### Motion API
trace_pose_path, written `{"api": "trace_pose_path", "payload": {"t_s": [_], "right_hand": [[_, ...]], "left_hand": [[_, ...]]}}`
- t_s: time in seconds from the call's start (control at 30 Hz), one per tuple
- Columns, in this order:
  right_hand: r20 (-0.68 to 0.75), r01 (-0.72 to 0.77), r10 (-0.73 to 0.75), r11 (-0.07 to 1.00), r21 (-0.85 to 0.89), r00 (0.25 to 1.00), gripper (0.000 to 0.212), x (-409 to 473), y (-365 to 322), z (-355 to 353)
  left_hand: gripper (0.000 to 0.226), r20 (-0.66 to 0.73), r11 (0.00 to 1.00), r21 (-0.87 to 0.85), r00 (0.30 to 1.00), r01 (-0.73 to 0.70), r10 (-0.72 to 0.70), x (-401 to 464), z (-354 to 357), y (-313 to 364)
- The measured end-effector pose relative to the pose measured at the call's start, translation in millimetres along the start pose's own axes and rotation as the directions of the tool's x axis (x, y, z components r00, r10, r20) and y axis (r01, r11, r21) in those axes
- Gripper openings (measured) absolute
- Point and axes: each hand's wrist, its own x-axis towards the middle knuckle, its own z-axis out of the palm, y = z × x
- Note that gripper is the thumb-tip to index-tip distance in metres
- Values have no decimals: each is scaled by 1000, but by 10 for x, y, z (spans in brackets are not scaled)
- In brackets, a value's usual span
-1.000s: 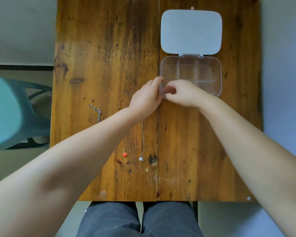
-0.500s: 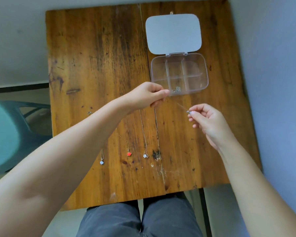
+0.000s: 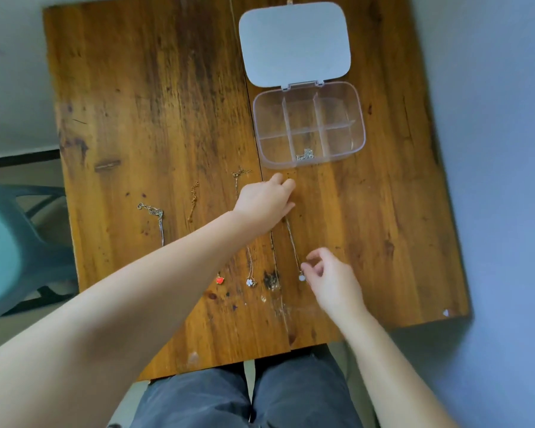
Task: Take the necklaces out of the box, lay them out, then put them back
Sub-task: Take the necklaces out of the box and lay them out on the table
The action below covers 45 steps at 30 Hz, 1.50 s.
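The left hand (image 3: 264,200) pins a necklace (image 3: 293,242) top to the table (image 3: 155,118), fingers together; the right hand (image 3: 331,279) pinches its pendent end. Another chain (image 3: 304,155) lies in the box (image 3: 357,118).

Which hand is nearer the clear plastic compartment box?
Left. The left hand rests just below the clear plastic compartment box; the right hand is farther down, beside a pale pendant.

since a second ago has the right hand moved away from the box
Yes: the right hand left the clear box rim and came toward the table's near edge.
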Motion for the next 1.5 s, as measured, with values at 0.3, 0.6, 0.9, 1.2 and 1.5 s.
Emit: {"api": "trace_pose_path", "payload": {"t_s": [0.3, 0.6, 0.9, 1.2, 1.5], "right_hand": [[77, 487, -510, 751, -446, 857, 24, 1594, -886, -1134], [441, 598, -452, 300, -743, 775, 7, 1836, -1067, -1061], [591, 639, -243, 286, -714, 769, 18, 1848, -1148, -1208], [488, 646, -458, 683, -342, 743, 2, 1695, -962, -1303], [315, 411, -587, 778, 476, 746, 16, 1150, -837, -1768]], "left_hand": [[23, -361, 963, -229, 907, 141, -219, -1, -180, -206], [14, -391, 949, -264, 880, 174, -270, 60, -112, -211], [15, -357, 941, -278, 889, 191, -286, 37, -153, -176], [16, -276, 927, -273, 903, 257, -331, 40, -227, -123], [37, -239, 636, -767, 957, -83, -164, -13, -746, 285]]}}
